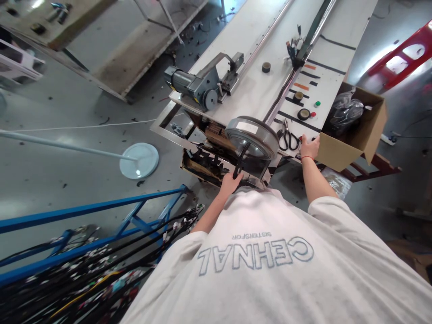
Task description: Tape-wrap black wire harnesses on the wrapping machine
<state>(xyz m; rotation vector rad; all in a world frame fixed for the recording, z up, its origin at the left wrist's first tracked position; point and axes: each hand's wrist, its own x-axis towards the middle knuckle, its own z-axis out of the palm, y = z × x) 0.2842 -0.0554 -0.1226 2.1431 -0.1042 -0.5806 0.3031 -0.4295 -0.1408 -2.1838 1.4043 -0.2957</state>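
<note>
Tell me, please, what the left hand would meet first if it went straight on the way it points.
The left hand would most likely meet the large grey reel, beyond the dark rod it seems to grip, though depth is unclear.

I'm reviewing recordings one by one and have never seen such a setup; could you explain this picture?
No robot here: a person wears the camera on the head, so it looks forward and down. The bare left hand appears to grip a black strand in front of a grey roll. The right hand is at the edge of the table, next to a box; whether it holds anything is unclear. On the table are a motor unit, scissors and tape rolls.
</note>
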